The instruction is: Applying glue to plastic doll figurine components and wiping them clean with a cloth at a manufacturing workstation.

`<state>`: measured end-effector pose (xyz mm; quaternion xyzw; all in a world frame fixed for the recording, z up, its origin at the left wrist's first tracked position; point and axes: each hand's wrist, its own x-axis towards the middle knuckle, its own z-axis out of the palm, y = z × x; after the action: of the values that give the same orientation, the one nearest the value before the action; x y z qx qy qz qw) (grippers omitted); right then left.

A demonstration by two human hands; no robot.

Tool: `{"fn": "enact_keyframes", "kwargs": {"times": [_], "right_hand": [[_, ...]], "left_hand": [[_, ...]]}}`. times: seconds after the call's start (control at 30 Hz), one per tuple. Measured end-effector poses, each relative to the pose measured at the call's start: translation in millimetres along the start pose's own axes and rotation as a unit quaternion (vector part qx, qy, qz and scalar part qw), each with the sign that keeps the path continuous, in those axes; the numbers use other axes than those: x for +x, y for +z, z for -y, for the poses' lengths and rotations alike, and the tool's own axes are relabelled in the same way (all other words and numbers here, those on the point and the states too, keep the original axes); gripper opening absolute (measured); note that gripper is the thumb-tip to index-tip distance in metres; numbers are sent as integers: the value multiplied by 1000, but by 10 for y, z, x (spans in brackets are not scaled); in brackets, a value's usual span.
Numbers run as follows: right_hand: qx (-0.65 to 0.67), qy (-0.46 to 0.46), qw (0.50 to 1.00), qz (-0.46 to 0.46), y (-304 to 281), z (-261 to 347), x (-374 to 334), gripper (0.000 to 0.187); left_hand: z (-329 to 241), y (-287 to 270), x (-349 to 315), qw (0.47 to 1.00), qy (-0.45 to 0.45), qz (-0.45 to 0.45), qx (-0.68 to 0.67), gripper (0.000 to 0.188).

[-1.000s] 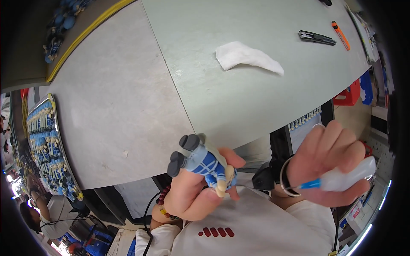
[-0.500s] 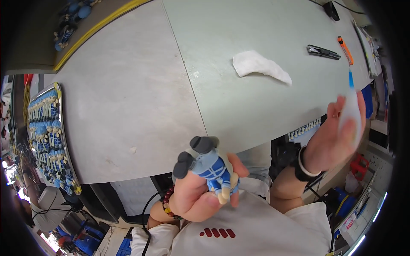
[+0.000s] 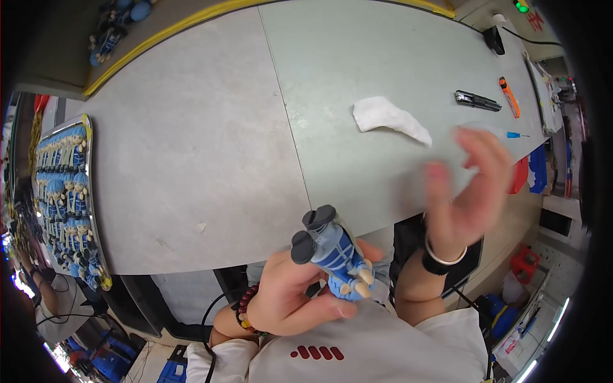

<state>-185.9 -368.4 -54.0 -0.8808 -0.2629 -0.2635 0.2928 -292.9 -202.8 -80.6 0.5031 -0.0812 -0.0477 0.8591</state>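
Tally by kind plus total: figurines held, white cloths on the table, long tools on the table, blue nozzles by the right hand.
Figurine in left hand: 1
White cloth: 1
Black tool and orange tool: 2
Blue nozzle by right hand: 1
Total: 5

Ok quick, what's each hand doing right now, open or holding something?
Left hand: closed, holding a doll.
Right hand: open, blurred, nothing visible between thumb and fingers.

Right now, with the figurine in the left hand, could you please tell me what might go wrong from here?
The figurine is held by the left hand alone, so it might slip and fall. The blue tip near the right hand ends in a thin needle, which could prick that hand.
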Motion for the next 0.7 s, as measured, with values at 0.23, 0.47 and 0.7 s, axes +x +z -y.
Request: {"fn": "enact_keyframes", "kwargs": {"times": [0.23,0.47,0.7], "right_hand": [[89,-11,989,120,278,47,-34,23],[411,-124,903,4,77,277,-150,26],[326,-132,933,74,11,328,-163,25]], "left_hand": [[-42,76,-34,995,-32,-85,-51,27],[-95,8,50,995,13,-40,92,34],[-150,84,51,981,1,-78,180,44]]}}
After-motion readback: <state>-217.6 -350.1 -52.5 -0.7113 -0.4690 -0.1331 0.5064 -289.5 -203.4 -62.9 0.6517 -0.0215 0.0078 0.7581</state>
